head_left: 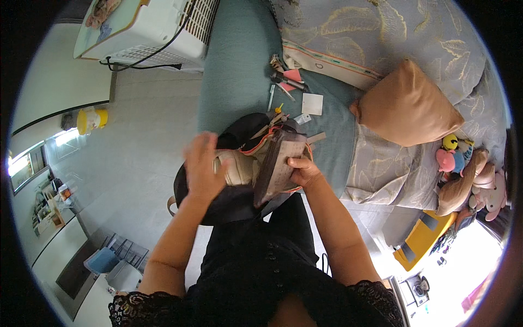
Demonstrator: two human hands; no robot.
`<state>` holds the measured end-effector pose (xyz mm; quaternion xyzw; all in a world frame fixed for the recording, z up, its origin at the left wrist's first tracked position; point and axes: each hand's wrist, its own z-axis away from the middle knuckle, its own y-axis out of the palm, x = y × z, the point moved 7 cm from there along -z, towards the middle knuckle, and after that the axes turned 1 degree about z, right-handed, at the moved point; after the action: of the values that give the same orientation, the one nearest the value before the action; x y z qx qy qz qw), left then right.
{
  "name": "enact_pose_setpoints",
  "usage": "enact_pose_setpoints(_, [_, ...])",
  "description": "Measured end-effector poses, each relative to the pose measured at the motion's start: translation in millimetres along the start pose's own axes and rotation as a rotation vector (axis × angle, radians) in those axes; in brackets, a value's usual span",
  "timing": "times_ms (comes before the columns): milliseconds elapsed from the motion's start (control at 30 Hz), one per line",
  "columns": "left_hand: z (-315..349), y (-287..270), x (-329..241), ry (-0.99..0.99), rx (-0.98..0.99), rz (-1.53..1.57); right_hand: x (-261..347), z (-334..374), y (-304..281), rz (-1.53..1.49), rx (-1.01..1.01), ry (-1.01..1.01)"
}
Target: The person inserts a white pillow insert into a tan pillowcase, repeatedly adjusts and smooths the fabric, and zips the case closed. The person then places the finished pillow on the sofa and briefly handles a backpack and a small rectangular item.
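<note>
A black bag (234,204) with a beige lining and orange trim lies open in front of me on the edge of the green cover. My right hand (306,172) grips a flat, brownish rectangular case (283,163), thumb on its pale face, tilted over the bag's right part. What the case is, I cannot make out. My left hand (204,166) is above the bag's left side, fingers stretched out and somewhat blurred, holding nothing visible. Beside the bag's far rim are a small yellow item (279,108) and a white packet (303,119).
Beyond the bag lie a white square card (312,104), pens (271,97), a dark cylinder (289,82) and pink paper (292,75). A tan cushion (408,106) and soft toys (452,155) rest on the patterned bedding. A white slatted unit (163,38) with a black cable stands far left.
</note>
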<state>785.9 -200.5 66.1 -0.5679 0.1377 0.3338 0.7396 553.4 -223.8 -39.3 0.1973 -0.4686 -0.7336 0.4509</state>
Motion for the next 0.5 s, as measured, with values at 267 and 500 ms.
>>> enact_pose_setpoints(267, [-35, 122, -37, -0.234, 0.535, 1.613, -34, -37, 18, 0.037, -0.321, 0.19])
enact_pose_setpoints(500, [-61, 115, -17, -0.258, 0.315, 1.469, 6, -50, -19, 1.414, -0.526, -0.095])
